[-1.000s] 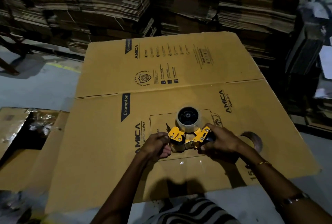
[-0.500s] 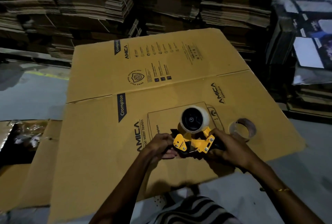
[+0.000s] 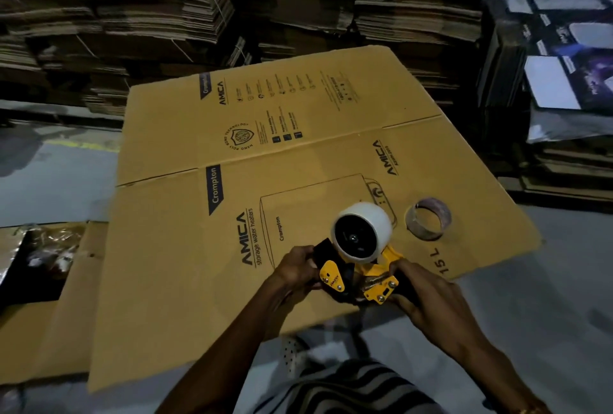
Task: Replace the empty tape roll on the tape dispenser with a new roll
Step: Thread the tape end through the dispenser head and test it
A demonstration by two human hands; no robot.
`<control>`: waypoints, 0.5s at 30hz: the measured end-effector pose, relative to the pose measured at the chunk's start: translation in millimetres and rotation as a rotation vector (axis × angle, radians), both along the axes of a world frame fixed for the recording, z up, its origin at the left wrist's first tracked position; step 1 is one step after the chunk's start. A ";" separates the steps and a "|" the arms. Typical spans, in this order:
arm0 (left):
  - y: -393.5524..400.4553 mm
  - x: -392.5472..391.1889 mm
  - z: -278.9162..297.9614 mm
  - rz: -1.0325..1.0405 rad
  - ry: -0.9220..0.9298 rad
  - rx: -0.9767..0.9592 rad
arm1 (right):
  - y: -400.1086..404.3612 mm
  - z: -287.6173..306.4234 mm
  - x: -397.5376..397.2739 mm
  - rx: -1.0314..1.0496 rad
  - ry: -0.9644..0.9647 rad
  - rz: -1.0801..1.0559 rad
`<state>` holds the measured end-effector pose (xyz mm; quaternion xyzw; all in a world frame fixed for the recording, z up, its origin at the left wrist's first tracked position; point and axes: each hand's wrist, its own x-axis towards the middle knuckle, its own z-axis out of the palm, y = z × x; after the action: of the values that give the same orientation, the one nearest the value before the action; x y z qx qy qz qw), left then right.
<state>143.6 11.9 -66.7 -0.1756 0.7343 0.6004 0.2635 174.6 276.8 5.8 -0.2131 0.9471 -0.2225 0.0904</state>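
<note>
I hold a yellow and black tape dispenser [image 3: 371,276] over a flattened cardboard box [image 3: 232,214]. A full, pale tape roll [image 3: 374,224] sits on its black hub, facing me. My left hand [image 3: 295,269] grips the dispenser's black front end. At the handle side, my right hand [image 3: 421,290] is closed around the yellow frame. An empty brown tape core [image 3: 428,222] lies flat on the cardboard just right of the dispenser, apart from both hands.
Tall stacks of bundled flat cardboard [image 3: 232,8] line the back. Printed cartons [image 3: 570,58] are piled at the right. More cardboard and a dark opening with plastic wrap [image 3: 39,257] lie at the left. Grey floor [image 3: 530,330] surrounds the sheet.
The dispenser has tilted and shifted right, closer to the empty core, with both hands still on it. The view has swung slightly left, bringing the core fully into sight.
</note>
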 end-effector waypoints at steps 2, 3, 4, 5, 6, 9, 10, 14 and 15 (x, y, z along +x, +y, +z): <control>3.8 5.5 1.2 -0.017 0.032 -0.076 | 7.2 -2.4 12.1 -0.035 0.010 -0.021; 6.2 8.1 3.4 -0.025 0.054 -0.102 | 10.6 -3.7 19.3 -0.064 -0.004 -0.037; 9.2 10.3 5.3 -0.037 0.089 -0.130 | 13.6 -4.8 27.3 -0.085 -0.023 -0.051; 12.5 12.0 8.3 -0.051 0.133 -0.169 | 16.1 -6.7 35.3 -0.108 -0.023 -0.052; 16.0 13.1 11.5 -0.071 0.176 -0.210 | 18.0 -8.9 42.4 -0.125 -0.018 -0.050; 21.3 18.0 15.5 -0.139 0.256 -0.296 | 19.1 -20.6 63.1 -0.121 -0.035 -0.066; 20.9 20.2 14.6 -0.167 0.273 -0.320 | 17.3 -24.5 71.9 -0.111 -0.038 -0.076; 16.2 19.3 11.0 -0.213 0.329 -0.351 | 2.7 -30.5 94.0 -0.155 -0.008 -0.101; 15.5 17.1 12.4 -0.231 0.346 -0.361 | -0.9 -31.3 96.5 -0.169 0.050 -0.101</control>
<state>160.6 27.5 -54.3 -0.0298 0.8787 0.4469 0.1652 271.1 275.9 -25.5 -0.1775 0.9363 -0.3007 0.0372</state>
